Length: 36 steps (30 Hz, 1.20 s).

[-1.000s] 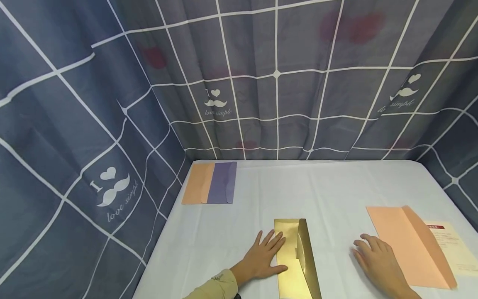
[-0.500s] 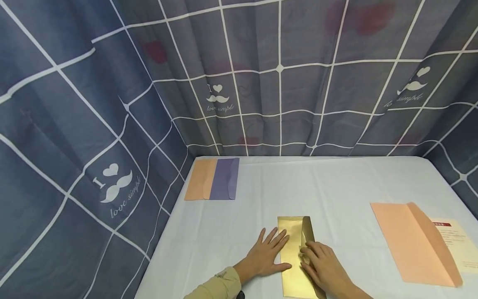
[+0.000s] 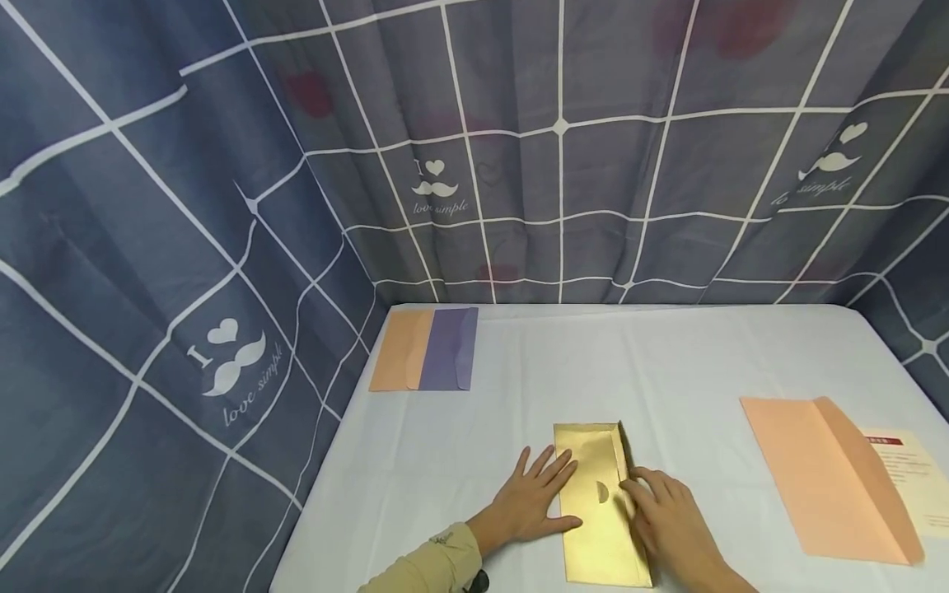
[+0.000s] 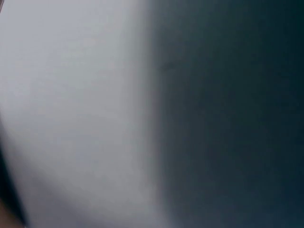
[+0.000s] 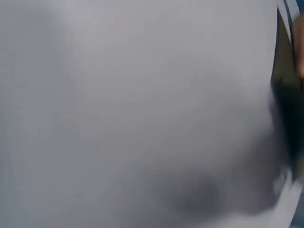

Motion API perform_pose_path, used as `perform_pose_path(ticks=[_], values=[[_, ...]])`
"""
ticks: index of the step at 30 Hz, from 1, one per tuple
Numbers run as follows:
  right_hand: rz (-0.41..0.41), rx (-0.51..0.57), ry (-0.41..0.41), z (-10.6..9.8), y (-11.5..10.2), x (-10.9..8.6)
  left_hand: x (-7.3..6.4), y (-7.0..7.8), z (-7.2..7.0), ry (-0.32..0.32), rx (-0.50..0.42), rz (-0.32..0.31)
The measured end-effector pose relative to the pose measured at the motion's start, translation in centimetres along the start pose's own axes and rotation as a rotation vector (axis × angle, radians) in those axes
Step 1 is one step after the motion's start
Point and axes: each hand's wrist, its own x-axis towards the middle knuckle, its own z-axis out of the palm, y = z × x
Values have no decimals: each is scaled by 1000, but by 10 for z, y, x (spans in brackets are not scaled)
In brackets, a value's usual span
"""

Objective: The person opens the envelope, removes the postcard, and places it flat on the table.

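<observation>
A shiny gold envelope lies lengthwise at the front of the table in the head view, a small half-round mark on its face. My left hand rests with spread, straight fingers over its left edge. At the right edge, my right hand pinches the raised flap, which stands up from the envelope. In the right wrist view, a dark strip of the flap shows beside a fingertip at the right border. The left wrist view is blurred, with only a pale surface and a dark area.
A peach envelope with its flap out lies to the right, partly over a cream printed sheet. At the back left, an orange envelope lies beside a purple envelope. A checked curtain surrounds the white table.
My right hand has moved left from beside the peach envelope to the gold one, taken hold of its flap and raised it rightward. My left hand stays on the envelope.
</observation>
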Motion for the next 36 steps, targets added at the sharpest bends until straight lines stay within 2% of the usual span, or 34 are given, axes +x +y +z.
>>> perform_pose_path(ticks=[4,7,11,13,16,18,20,26,28,31,36], values=[[70,-22,19,-12,17,-14,2,1,1,-2,6,-5],[56,-33,-3,-13,22,-19,3,2,2,4,2,-4],[57,-32,-27,-9,20,-16,3,3,3,12,-10,7],[136,-26,-85,-8,15,-10,3,3,3,16,-2,7],[337,32,-227,-10,5,4,1,3,2,16,16,-2],[485,97,-324,-12,-1,17,1,3,1,23,21,-5],[598,192,-394,-13,-4,30,0,3,1,30,18,-5],[830,457,-560,-14,-8,53,0,3,2,21,-16,-17],[903,548,-574,-15,-9,56,0,3,1,15,-22,-23],[988,664,-549,-16,-12,59,1,2,0,21,-21,-25],[1064,822,-514,-16,-16,62,1,2,-3,43,-9,-21]])
